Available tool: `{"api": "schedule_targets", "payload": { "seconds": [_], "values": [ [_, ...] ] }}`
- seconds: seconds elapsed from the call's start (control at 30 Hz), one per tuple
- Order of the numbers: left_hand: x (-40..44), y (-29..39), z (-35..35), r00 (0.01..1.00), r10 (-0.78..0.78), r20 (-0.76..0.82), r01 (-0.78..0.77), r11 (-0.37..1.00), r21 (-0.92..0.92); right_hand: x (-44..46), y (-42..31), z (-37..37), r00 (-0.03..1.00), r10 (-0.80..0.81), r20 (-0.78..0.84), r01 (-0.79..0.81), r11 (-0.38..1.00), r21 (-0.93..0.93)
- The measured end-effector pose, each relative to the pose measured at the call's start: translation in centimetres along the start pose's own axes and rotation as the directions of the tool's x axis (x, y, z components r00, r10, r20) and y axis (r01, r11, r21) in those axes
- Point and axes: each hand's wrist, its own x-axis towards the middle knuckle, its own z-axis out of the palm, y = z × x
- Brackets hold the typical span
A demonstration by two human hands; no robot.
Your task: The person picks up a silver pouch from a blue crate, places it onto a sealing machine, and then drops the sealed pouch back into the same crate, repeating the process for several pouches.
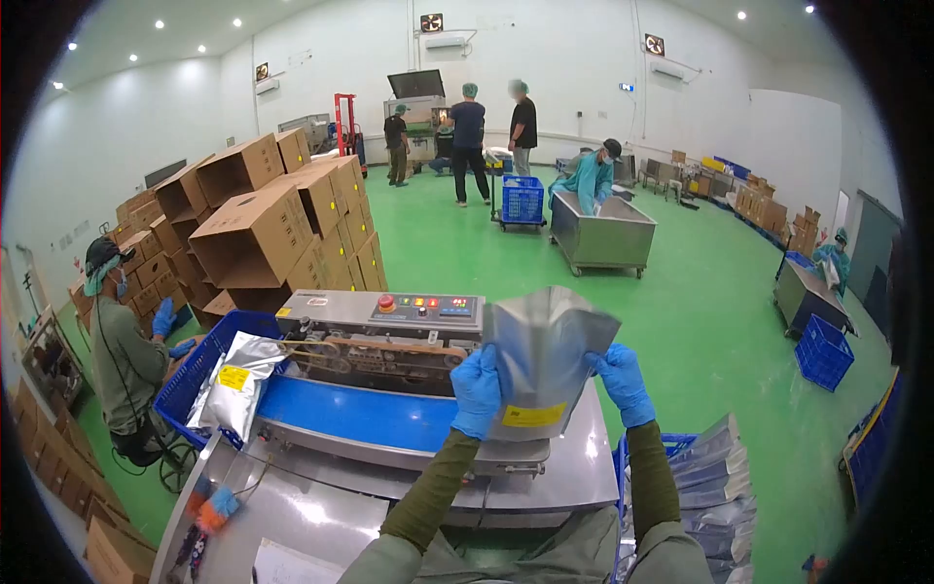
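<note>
A silver foil pouch (545, 355) with a yellow label near its lower end is held up between my two blue-gloved hands. My left hand (476, 391) pinches its left edge, and my right hand (623, 383) grips the right edge. Just beyond and to the left stands a band sealing machine (384, 336) with a blue conveyor belt (360, 414). Filled silver pouches (233, 389) lie at the belt's far left end, over a blue crate (185, 394). More silver pouches (710, 496) stand in a blue crate beside my right arm.
Stacked cardboard boxes (253, 229) rise behind the machine. A seated person (126, 341) in gloves is at left. Further back, a person leans over a metal bin (603, 234), near a blue crate (522, 200) and several standing people. A brush (216, 511) lies on the steel table (321, 516).
</note>
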Motion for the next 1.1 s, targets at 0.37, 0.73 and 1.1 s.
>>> {"api": "schedule_targets", "payload": {
  "seconds": [0.37,0.73,1.1],
  "values": [
    [2.4,-0.1,-1.6,0.863,-0.120,0.490,0.066,0.990,0.125,0.3,3.0,2.8,0.990,-0.128,-0.051,0.130,0.991,0.033],
    [2.6,-9.6,-1.1,0.768,-0.489,0.414,0.611,0.753,-0.245,0.7,9.8,3.6,0.982,0.122,-0.145,-0.087,0.971,0.225],
    [-1.0,-14.8,-6.6,0.588,-0.730,0.347,0.798,0.594,-0.102,-0.7,13.5,9.4,0.893,0.446,0.065,-0.442,0.840,0.314]
  ]
}}
